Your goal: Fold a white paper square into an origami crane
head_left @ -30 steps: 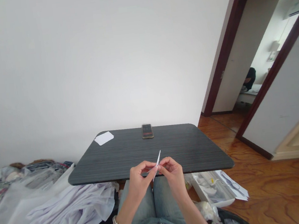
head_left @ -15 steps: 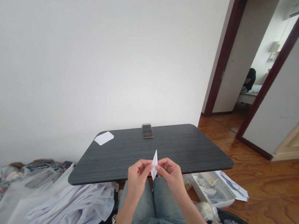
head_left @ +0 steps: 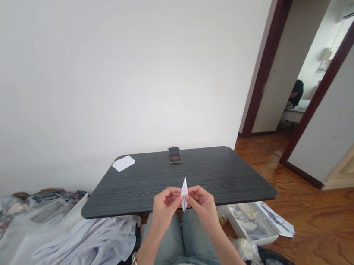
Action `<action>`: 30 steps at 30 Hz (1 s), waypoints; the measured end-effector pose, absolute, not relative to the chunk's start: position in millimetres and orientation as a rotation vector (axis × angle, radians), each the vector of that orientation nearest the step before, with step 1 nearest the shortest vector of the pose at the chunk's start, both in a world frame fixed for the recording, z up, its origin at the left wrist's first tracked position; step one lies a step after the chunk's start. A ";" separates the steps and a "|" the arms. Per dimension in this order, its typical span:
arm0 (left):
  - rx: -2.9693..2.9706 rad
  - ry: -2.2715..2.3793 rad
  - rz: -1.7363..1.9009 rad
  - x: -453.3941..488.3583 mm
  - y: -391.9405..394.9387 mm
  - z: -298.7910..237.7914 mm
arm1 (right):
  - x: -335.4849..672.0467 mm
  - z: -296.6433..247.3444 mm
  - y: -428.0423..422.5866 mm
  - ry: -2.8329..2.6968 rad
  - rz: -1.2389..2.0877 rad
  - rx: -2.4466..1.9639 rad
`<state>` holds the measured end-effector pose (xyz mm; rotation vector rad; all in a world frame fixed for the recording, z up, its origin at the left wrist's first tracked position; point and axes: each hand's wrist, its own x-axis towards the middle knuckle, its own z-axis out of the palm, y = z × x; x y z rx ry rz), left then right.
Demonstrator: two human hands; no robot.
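A small piece of white paper [head_left: 184, 188], folded into a narrow pointed diamond, stands upright between my hands at the table's near edge. My left hand [head_left: 167, 202] pinches its left side with thumb and fingers. From the other side, my right hand [head_left: 199, 199] grips it the same way, the two thumbs close together on its lower middle. My fingertips behind the paper are partly hidden. A dark table [head_left: 138, 185] lies just beyond and under my hands.
White paper sheets [head_left: 123, 163] lie at the table's far left corner. A phone-like device [head_left: 174, 155] stands at the back edge. Left of the table are piled white bags [head_left: 81, 249]; to the right, a white box [head_left: 252, 224] sits on the floor. A person [head_left: 296, 93] shows through the doorway.
The folded paper has turned slightly and looks a little more upright. Both thumbs have drawn closer together on it; the hands otherwise keep their place.
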<state>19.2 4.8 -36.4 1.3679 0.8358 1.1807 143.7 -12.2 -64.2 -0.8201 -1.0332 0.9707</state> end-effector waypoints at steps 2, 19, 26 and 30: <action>1.358 0.829 1.167 18.7 5.6 -36.1 | 143.2 -63.6 -12.6 -1.031 0.976 -0.805; 1.308 0.776 1.156 20.1 1.3 -30.3 | 145.1 -55.2 -13.2 -1.000 1.094 -0.700; 1.376 0.798 1.185 22.0 0.9 -30.8 | 144.8 -53.3 -16.1 -1.047 1.016 -0.723; 1.336 0.790 1.164 20.8 0.2 -28.2 | 146.4 -54.8 -16.8 -1.142 0.890 -0.754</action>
